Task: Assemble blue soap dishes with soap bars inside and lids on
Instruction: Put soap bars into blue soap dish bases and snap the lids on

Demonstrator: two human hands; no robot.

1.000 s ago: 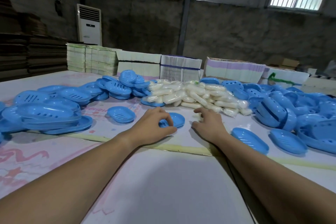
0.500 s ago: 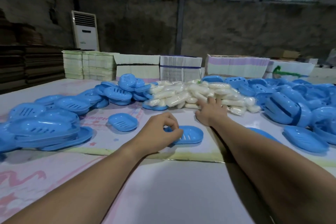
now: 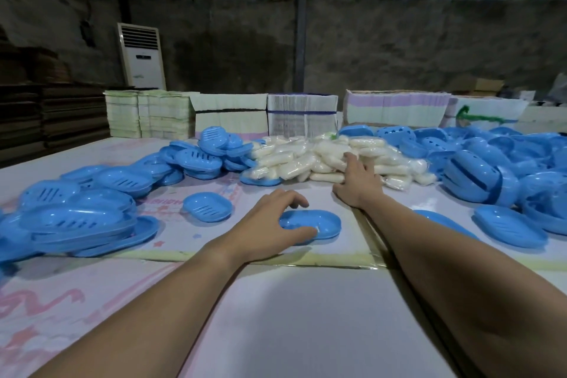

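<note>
A blue soap dish tray [image 3: 319, 222] lies open side up on the table in front of me. My left hand [image 3: 270, 222] grips its left end, thumb on the near rim and fingers curled over the far rim. My right hand [image 3: 357, 181] reaches into the pile of wrapped white soap bars [image 3: 322, 156] behind the tray, its fingers lying on the bars; whether they have closed round one is hidden. A single slotted blue insert [image 3: 207, 207] lies to the left of the tray.
Heaps of blue dish parts lie at left [image 3: 76, 209] and right [image 3: 506, 169], with loose blue pieces [image 3: 511, 228] near my right forearm. Bundled flat cartons [image 3: 302, 115] line the far table edge. A white floor air conditioner [image 3: 141, 55] stands by the wall.
My right hand has moved forward from beside the tray into the soap pile. My left hand has kept hold of the blue tray and drawn it slightly nearer.
</note>
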